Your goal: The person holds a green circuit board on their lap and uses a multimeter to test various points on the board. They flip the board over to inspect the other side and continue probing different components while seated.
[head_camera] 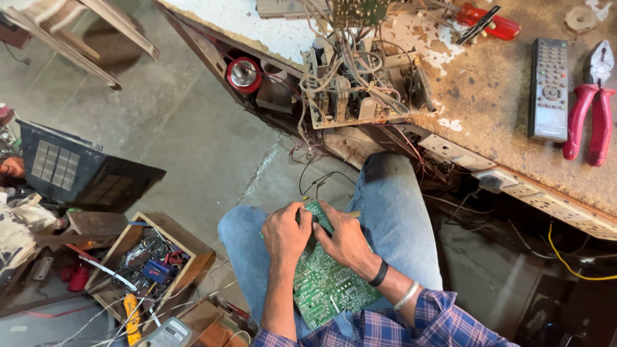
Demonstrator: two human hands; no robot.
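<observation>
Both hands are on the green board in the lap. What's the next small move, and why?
Probably steady the green circuit board with the left hand and let the right hand work its top edge. Both hands meet there, the board rests loosely on the jeans, and wires run from that edge toward the bench, so it could slip or tug.

A grey concrete floor (186,122) fills the middle and upper left of the frame, evenly lit. A worn tabletop (508,96) with flaking white paint runs along the upper right. A wooden crate (186,257) sits lower left, and wooden furniture legs (96,45) cross the top left corner.
</observation>
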